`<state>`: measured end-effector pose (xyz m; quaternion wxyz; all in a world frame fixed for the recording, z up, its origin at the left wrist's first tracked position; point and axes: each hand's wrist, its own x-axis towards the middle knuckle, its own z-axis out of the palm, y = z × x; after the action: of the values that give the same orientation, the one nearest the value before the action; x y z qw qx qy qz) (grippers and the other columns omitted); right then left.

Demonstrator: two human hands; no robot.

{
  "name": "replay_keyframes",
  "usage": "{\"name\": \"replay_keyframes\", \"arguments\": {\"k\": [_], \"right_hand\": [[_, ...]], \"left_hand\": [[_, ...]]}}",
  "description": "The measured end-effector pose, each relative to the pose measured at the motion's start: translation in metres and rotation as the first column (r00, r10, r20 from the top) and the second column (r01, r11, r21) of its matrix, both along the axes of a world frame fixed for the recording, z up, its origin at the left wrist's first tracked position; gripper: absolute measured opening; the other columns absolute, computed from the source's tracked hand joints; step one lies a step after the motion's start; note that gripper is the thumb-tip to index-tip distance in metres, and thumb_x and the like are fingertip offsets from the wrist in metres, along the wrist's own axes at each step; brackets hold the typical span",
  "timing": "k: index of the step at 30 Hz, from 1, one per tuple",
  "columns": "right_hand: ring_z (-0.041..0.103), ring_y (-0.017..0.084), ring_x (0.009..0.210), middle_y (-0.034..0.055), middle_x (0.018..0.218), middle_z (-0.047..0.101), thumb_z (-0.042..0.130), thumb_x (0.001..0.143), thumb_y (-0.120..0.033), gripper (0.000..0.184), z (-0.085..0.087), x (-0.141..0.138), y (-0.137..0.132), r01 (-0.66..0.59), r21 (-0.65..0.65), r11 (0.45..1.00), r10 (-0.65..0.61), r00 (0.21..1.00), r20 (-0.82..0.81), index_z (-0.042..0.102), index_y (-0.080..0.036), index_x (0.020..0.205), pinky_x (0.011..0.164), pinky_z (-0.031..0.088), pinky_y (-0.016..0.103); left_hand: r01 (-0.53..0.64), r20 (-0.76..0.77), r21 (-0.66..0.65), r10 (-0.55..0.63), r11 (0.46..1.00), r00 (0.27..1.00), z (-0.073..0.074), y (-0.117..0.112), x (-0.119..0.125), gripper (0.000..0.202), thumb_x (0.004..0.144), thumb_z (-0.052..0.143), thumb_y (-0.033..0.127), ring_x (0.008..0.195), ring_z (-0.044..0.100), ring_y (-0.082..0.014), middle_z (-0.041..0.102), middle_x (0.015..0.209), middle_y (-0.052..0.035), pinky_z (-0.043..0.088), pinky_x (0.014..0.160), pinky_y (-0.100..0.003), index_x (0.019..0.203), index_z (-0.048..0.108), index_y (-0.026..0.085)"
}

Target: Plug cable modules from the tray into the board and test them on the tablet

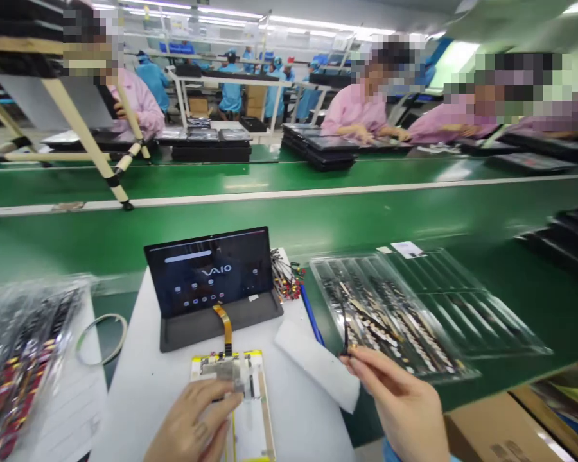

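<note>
In front of me an exposed tablet panel with yellow tape edges lies on a white work surface. My left hand rests over its upper part, thumb and forefinger drawn together; what they grip is hidden. An orange ribbon cable runs from the panel's top to a lit tablet showing "VAIO", propped in a dark stand. Right of the panel, my right hand pinches a thin black cable, held upright beside a white foam strip.
A clear plastic tray of small flex parts lies to the right, beside another clear tray. A blue pen and a bundle of thin cables are by the tablet. Bagged parts lie left. Several people work across the green bench.
</note>
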<state>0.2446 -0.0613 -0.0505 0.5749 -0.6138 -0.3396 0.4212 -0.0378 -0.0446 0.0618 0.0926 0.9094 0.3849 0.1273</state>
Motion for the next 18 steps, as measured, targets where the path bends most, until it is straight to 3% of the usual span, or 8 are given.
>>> {"name": "replay_keyframes", "arguments": {"k": [4, 8, 11, 14, 18], "right_hand": [[0.066, 0.022, 0.073, 0.0085, 0.091, 0.068, 0.066, 0.075, -0.035, 0.026, -0.015, -0.047, -0.034, -0.230, -0.012, 0.973, 0.226, 0.965, -0.135, 0.067, -0.020, 0.097, 0.065, 0.059, 0.027], [0.066, 0.019, 0.074, 0.0052, 0.089, 0.068, 0.058, 0.082, -0.025, 0.015, -0.016, -0.078, -0.042, -0.394, 0.103, 0.913, 0.391, 0.919, 0.048, 0.069, -0.022, 0.093, 0.065, 0.058, 0.023], [0.065, 0.016, 0.076, 0.0040, 0.084, 0.068, 0.054, 0.085, -0.023, 0.016, -0.006, -0.087, -0.025, -0.397, 0.197, 0.896, 0.358, 0.911, 0.206, 0.069, -0.022, 0.090, 0.070, 0.056, 0.021], [0.064, 0.013, 0.071, 0.0034, 0.079, 0.066, 0.051, 0.087, -0.022, 0.018, 0.003, -0.090, -0.008, -0.374, 0.255, 0.892, 0.319, 0.919, 0.234, 0.068, -0.022, 0.088, 0.064, 0.055, 0.017], [0.063, 0.013, 0.071, 0.0031, 0.078, 0.065, 0.049, 0.087, -0.020, 0.018, 0.003, -0.091, -0.004, -0.411, 0.248, 0.877, 0.355, 0.904, 0.239, 0.067, -0.021, 0.088, 0.064, 0.055, 0.019]], "left_hand": [[0.048, 0.035, -0.030, -0.047, 0.998, 0.998, -0.003, 0.011, 0.032, 0.024, 0.087, 0.037, 0.009, 0.077, 0.063, -0.0150, 0.066, 0.084, -0.0062, 0.053, 0.067, -0.026, 0.098, 0.056, 0.018], [0.008, -0.012, -0.106, -0.010, 0.994, 1.000, -0.021, 0.007, 0.030, 0.023, 0.087, 0.037, 0.009, 0.076, 0.060, -0.0180, 0.063, 0.082, -0.0072, 0.052, 0.066, -0.031, 0.097, 0.056, 0.016], [-0.025, -0.032, -0.146, 0.020, 0.989, 0.999, -0.032, 0.004, 0.022, 0.022, 0.085, 0.039, 0.008, 0.079, 0.057, -0.0193, 0.061, 0.085, -0.0080, 0.051, 0.068, -0.033, 0.099, 0.056, 0.015], [-0.053, -0.024, -0.167, 0.050, 0.985, 0.998, -0.035, 0.004, 0.020, 0.024, 0.084, 0.040, 0.007, 0.081, 0.056, -0.0192, 0.059, 0.086, -0.0080, 0.050, 0.069, -0.033, 0.101, 0.055, 0.015], [-0.054, -0.032, -0.158, 0.049, 0.986, 0.998, -0.033, 0.006, 0.022, 0.024, 0.084, 0.039, 0.007, 0.079, 0.055, -0.0189, 0.058, 0.086, -0.0079, 0.050, 0.068, -0.033, 0.100, 0.055, 0.015]]}}
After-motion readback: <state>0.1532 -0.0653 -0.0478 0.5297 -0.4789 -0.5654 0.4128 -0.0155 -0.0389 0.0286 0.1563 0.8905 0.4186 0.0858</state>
